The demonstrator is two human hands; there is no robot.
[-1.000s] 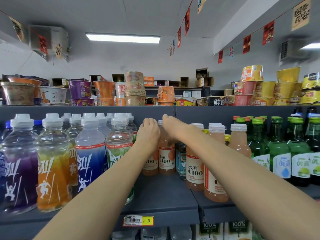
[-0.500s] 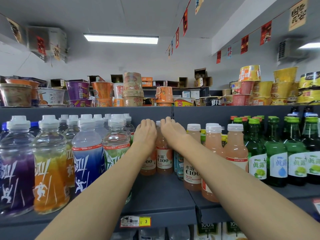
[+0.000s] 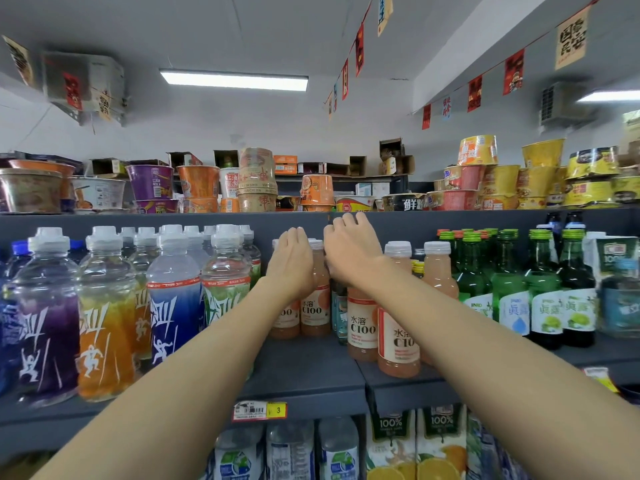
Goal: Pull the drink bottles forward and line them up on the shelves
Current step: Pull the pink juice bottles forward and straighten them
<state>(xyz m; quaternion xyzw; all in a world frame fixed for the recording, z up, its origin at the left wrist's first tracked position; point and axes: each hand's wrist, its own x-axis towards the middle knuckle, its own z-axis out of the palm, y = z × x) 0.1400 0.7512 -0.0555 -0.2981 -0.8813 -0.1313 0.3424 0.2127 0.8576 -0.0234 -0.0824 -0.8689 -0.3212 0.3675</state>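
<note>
The left hand (image 3: 292, 263) curls over the top of a rear C100 bottle (image 3: 285, 318), its fingers hooked behind it. The right hand (image 3: 353, 252) has bent fingers just under the upper shelf's edge (image 3: 450, 216); whether it grips anything cannot be told. A second C100 bottle (image 3: 317, 299) stands between them. Bare shelf (image 3: 311, 368) lies open ahead to its front edge, between the sports drinks (image 3: 173, 306) and two forward C100 bottles (image 3: 398, 344).

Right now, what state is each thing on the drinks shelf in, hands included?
rear C100 bottles, upright, capped, set back from the edge.
front C100 bottles, upright, capped, near the edge.
sports drink bottles, upright, capped, at the front.
green glass bottles, upright, capped.
left hand, over a rear bottle's top, fingers hidden.
right hand, higher beside it, fingers curled out of sight.
</note>
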